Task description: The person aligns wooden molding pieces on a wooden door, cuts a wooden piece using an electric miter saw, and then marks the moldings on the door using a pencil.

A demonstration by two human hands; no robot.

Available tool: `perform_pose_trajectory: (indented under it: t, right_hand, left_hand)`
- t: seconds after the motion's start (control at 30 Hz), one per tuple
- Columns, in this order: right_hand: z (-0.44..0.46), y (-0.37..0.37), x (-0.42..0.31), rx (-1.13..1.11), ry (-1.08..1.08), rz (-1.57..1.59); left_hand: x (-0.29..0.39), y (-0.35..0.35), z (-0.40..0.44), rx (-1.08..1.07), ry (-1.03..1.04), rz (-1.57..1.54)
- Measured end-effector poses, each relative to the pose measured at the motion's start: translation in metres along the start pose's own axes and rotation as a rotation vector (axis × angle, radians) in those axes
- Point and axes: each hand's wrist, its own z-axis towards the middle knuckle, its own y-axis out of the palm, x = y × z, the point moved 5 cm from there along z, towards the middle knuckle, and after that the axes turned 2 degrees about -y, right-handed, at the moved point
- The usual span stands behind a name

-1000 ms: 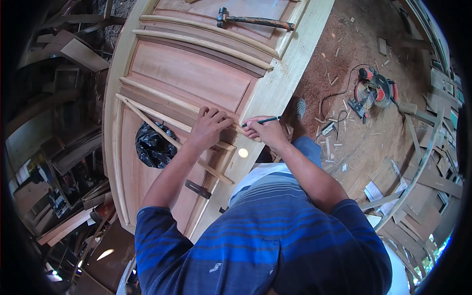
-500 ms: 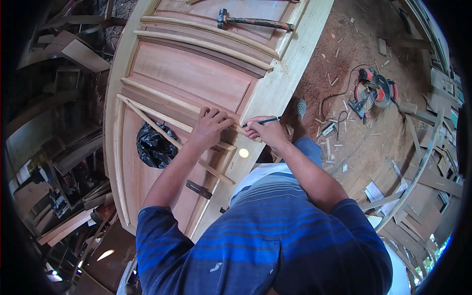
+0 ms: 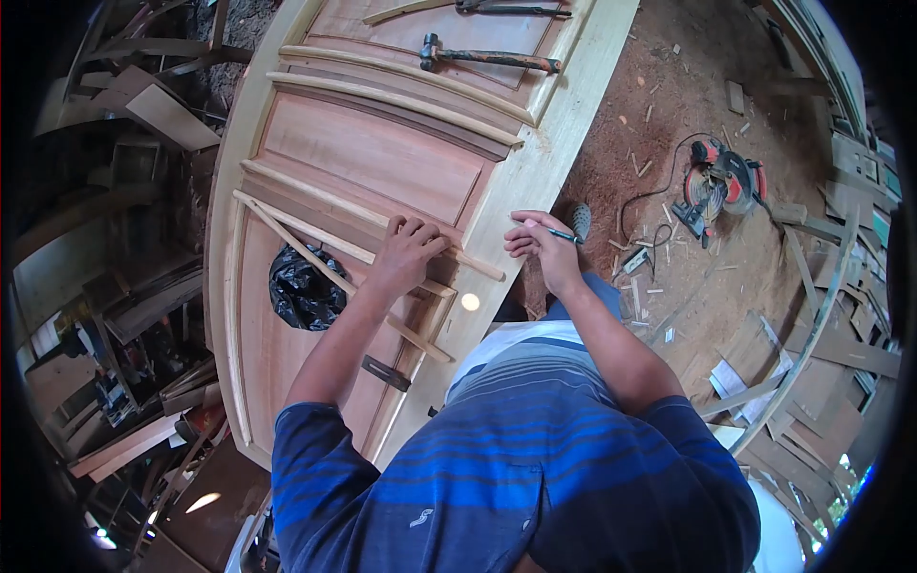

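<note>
A large panelled wooden door [image 3: 535, 158] lies flat in front of me, with moulding strips across it. My left hand [image 3: 409, 253] presses with bent fingers on a long light moulding strip [image 3: 320, 198], whose end sticks out past the hand onto the door's edge board. Just right of that end, my right hand [image 3: 544, 244] is raised with a dark pencil [image 3: 565, 235] held between its fingers. A thin loose strip [image 3: 292, 241] lies slantwise below my left hand, over a black plastic bag [image 3: 308, 286].
A hammer [image 3: 492, 59] and pincers [image 3: 511, 9] lie on the door's far part. A dark metal piece [image 3: 386, 373] rests near my body. On the ground at right are a red circular saw [image 3: 731, 181], its cord and wood scraps. Boards are piled at left.
My right hand has moved right, off the strip's end, taking the pencil along and uncovering that end. The view has shifted slightly, so the pincers now show at the top.
</note>
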Motion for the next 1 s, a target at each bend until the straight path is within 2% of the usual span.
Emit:
perform_pose_trajectory:
  t: [0.07,0.1,0.2,0.3,0.47,0.63,0.77,0.87,1.0]
  right_hand:
    - [-0.006,-0.005,-0.006,0.006,-0.135,-0.267]
    - [-0.01,-0.004,-0.008,-0.03,-0.252,-0.532]
    - [-0.026,0.021,-0.014,-0.189,-0.73,-0.999]
    - [-0.041,0.043,-0.009,-0.287,-0.765,-1.169]
    - [-0.035,0.038,-0.023,-0.272,-0.9,-1.176]
    - [-0.045,0.052,-0.11,-0.298,-1.095,-1.234]
    - [-0.061,0.067,-0.162,-0.367,-1.275,-1.253]
    - [-0.062,0.069,-0.184,-0.441,-1.328,-1.277]
    - [-0.05,0.067,-0.203,-0.522,-1.397,-1.21]
  left_hand:
    - [0.001,-0.001,0.001,-0.004,0.004,0.003]
    - [0.002,-0.001,0.001,-0.013,0.006,0.004]
    - [0.002,0.002,0.001,-0.019,0.007,0.021]
    - [0.005,0.0,0.0,-0.007,0.002,0.028]
    - [0.028,-0.025,-0.002,0.146,-0.085,-0.007]
    - [0.072,-0.078,0.004,0.416,-0.233,-0.154]
    - [0.094,-0.106,0.009,0.392,-0.386,-0.338]
    - [0.108,-0.123,0.012,0.212,-0.633,-0.65]
    - [0.122,-0.134,0.02,0.283,-0.697,-0.841]
